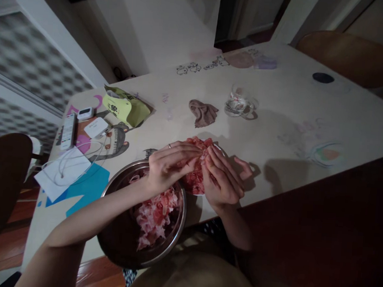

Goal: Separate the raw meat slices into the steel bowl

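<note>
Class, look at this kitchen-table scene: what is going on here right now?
A person at a table works with both bare hands on a pile of thin red meat slices. The left hand and the right hand meet over the pile, fingertips pinching at one slice. A metal bowl at the table's near edge already holds separated slices. Farther back lie a crumpled cloth, a glass mug and a yellow-green bag.

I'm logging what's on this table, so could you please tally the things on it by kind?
Food containers: 2, the metal bowl and the plate of red meat slices
Glass cup: 1
Brown cloth: 1
Yellow-green bag: 1
Remote control: 1
White devices: 2
White paper sheet: 1
Total: 9
</note>
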A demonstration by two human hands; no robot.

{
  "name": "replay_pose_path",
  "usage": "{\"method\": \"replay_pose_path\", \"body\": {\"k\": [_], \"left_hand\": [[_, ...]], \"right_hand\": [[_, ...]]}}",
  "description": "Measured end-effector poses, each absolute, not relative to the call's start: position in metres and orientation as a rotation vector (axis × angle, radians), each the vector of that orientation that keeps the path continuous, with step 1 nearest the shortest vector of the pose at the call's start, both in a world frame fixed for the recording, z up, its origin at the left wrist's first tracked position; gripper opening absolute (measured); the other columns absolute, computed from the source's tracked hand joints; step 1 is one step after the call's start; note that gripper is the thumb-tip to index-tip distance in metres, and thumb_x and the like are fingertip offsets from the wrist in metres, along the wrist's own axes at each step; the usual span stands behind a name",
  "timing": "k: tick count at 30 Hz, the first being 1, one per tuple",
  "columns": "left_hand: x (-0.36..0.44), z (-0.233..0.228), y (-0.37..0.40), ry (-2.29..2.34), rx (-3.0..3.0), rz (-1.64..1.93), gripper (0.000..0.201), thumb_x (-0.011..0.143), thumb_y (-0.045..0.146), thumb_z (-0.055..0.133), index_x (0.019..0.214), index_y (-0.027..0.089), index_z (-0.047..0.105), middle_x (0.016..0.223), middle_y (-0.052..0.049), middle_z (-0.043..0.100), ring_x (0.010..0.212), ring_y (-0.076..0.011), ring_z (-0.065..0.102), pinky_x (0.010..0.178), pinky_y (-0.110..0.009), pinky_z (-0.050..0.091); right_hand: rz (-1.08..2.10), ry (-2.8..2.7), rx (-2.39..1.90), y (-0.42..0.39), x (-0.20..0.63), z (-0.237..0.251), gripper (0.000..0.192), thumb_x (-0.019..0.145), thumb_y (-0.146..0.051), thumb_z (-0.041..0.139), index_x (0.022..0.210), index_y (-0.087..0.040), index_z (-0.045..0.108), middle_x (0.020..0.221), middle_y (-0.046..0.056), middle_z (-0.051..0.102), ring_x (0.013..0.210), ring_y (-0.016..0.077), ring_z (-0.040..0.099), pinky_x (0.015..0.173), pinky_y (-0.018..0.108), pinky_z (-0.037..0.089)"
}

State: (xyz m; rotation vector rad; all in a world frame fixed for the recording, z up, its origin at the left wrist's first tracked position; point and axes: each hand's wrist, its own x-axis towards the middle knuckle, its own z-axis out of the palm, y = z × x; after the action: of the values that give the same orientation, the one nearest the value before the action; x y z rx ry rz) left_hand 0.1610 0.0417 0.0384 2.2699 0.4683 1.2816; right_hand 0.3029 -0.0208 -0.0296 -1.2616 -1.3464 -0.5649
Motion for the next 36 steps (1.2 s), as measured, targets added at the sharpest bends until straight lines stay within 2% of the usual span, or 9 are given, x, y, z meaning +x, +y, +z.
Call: {"method": "replay_pose_path", "body": {"k": [7,13,18,27,30,36], "left_hand": [[0.161,0.038,0.037,0.636,2.107,1.251,0.005,0.089,0.017,0.073,0.091,0.018,0.077,0.089,-0.005,0.079,0.087,-0.017,0.075,0.085,-0.034,0.062],[0.158,0.038,0.033,0.768,1.878,1.159,0.008,0.086,0.023,0.077,0.089,0.016,0.079,0.091,-0.007,0.079,0.078,-0.014,0.073,0.069,-0.022,0.062],[0.156,0.035,0.036,0.831,1.797,1.141,0.014,0.084,0.027,0.079,0.091,0.014,0.08,0.088,-0.008,0.079,0.074,-0.013,0.073,0.068,-0.02,0.062],[0.157,0.034,0.045,0.875,1.79,1.159,0.014,0.085,0.026,0.077,0.09,0.013,0.08,0.084,-0.007,0.08,0.066,-0.0108,0.071,0.063,-0.017,0.061],[0.156,0.035,0.052,0.862,1.872,1.098,0.015,0.087,0.027,0.075,0.091,0.014,0.08,0.089,-0.008,0.08,0.073,-0.0142,0.073,0.065,-0.021,0.061],[0.152,0.024,0.068,0.651,2.343,0.941,0.015,0.093,0.02,0.068,0.103,0.018,0.079,0.1,-0.009,0.079,0.112,-0.0238,0.067,0.097,-0.04,0.057]], "right_hand": [[-0.522,-1.346,-1.215,-0.021,0.304,-0.031,0.029,0.085,-0.011,0.075,0.107,-0.029,0.069,0.113,-0.004,0.079,0.096,0.0205,0.078,0.102,0.046,0.05],[-0.4,-1.344,-1.164,-0.02,0.307,-0.027,0.024,0.086,-0.012,0.075,0.101,-0.029,0.068,0.106,-0.005,0.08,0.097,0.0196,0.078,0.101,0.043,0.051],[-0.286,-1.338,-1.159,-0.021,0.31,-0.025,0.016,0.089,-0.014,0.072,0.094,-0.028,0.066,0.103,-0.005,0.081,0.094,0.0201,0.079,0.1,0.046,0.053],[-0.229,-1.315,-1.067,-0.023,0.312,-0.031,0.016,0.087,-0.014,0.073,0.093,-0.028,0.068,0.102,-0.006,0.081,0.089,0.0194,0.079,0.101,0.047,0.051],[-0.213,-1.292,-1.085,-0.025,0.316,-0.034,0.02,0.085,-0.013,0.073,0.096,-0.029,0.068,0.104,-0.006,0.081,0.09,0.0197,0.079,0.101,0.047,0.05],[-0.215,-1.17,-1.164,-0.023,0.33,-0.039,0.023,0.084,-0.012,0.076,0.1,-0.029,0.07,0.102,-0.003,0.081,0.09,0.0211,0.079,0.102,0.048,0.049]]}}
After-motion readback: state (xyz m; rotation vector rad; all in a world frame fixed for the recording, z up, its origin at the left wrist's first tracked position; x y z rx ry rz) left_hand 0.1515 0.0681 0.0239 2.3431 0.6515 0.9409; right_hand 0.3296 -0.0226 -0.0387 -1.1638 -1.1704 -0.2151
